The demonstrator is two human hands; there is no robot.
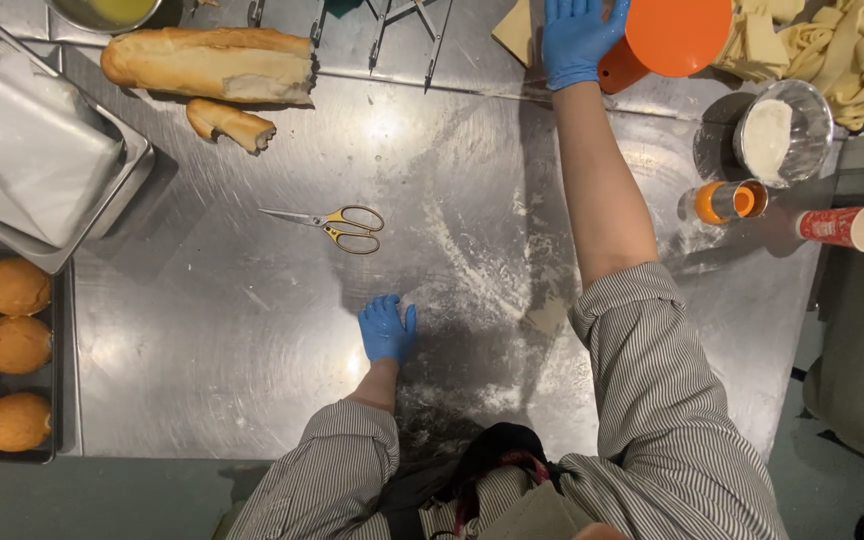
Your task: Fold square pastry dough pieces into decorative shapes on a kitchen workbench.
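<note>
My left hand [386, 328], in a blue glove, rests flat with its fingers apart on the floured steel table [252, 340] near the front edge. It holds nothing. My right hand [578, 38], also gloved in blue, reaches to the far side and grips the side of an orange funnel-shaped container [667, 38]. Gold-handled scissors [337, 224] lie shut on the table, a little beyond my left hand.
A cut baguette [210, 64] and a torn end piece [231, 123] lie far left. A steel pan [37, 150] and a tray of round buns [12, 350] sit left. Pasta strips [832, 50], a bowl of flour [782, 135], an orange-lidded jar [730, 200] and a paper cup [847, 226] lie right.
</note>
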